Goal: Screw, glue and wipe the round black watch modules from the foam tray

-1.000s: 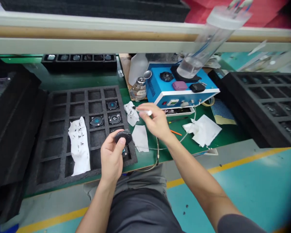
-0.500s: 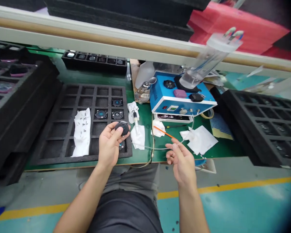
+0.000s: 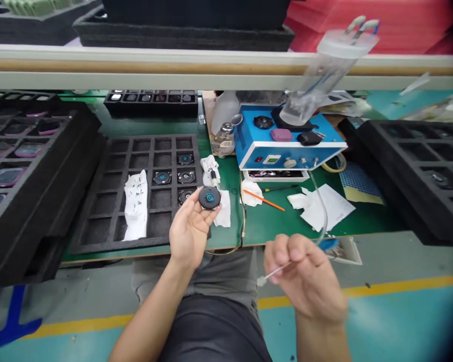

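In my left hand (image 3: 191, 229), palm up, lies a round black disc (image 3: 209, 198), like a watch body, its blue ring mark facing up. The fingers curl under its edge. My right hand (image 3: 305, 271) pinches a clear thin tube (image 3: 281, 270) near its end, where a small translucent fitting (image 3: 261, 281) sticks out towards the left. The tube runs back from that hand to the front of a blue and white machine (image 3: 287, 143). A black foam tray (image 3: 160, 198) beside the left hand holds several similar round parts (image 3: 162, 177) in its cells.
A white wipe with dark bits (image 3: 136, 206) lies across the tray. An orange stick (image 3: 264, 199), paper wipes (image 3: 324, 208) and a glass bottle (image 3: 224, 141) are on the green bench. Stacked foam trays stand at the left (image 3: 41, 166) and right (image 3: 430, 171).
My right hand has come up and closer with the tube, whose end has left the bench area. My left hand has shifted right and turned palm up, showing the disc's blue mark.
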`<state>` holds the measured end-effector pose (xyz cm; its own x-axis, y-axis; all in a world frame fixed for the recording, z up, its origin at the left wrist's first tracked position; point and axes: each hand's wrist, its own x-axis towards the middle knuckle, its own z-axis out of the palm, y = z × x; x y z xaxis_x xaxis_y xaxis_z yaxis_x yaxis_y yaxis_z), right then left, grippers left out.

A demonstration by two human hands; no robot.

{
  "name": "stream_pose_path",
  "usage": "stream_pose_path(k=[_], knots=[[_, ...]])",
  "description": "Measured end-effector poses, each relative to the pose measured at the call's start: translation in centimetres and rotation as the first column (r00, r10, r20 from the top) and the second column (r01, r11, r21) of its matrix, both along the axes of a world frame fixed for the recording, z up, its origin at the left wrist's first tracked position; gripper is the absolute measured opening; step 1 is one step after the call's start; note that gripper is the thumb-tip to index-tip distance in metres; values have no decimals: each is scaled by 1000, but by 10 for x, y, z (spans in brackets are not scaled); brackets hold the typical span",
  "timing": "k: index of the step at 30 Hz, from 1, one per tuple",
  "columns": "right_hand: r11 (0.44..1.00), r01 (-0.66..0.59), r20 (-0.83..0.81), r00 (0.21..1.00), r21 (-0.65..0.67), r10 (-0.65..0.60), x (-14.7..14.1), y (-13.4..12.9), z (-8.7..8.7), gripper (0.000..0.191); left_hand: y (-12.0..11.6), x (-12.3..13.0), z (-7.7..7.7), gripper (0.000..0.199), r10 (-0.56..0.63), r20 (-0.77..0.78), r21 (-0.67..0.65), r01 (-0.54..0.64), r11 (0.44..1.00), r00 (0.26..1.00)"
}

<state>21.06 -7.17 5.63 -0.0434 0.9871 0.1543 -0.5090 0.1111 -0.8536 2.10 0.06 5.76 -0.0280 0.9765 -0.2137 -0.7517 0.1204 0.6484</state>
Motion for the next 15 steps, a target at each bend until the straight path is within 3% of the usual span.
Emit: stream_pose_path(k=[3,7,9,11,13,15], knots=[[996,-19,75,997,82,13,-10,-6,1,8,-9,23,-2,28,-85,-13,17,85,996,996],[958,238,259,926,162,-274,-4,-1,-7,10,-15,50,-12,30,-172,-27,10,172,985,985],[878,439,311,821,192,-479,0,8,-13,11,-15,60,-19,32,-218,-47,-7,218,976,975],[753,613,314,685,240,-658,2,22,-21,17,-14,68,-25,35,-252,-58,-33,250,968,966],[632,711,291,562,310,-774,2,38,-31,20,-12,74,-32,37,-265,-54,-60,262,963,963],[555,737,283,478,386,-831,1,54,-42,17,-9,77,-38,38,-267,-35,-80,263,961,963]])
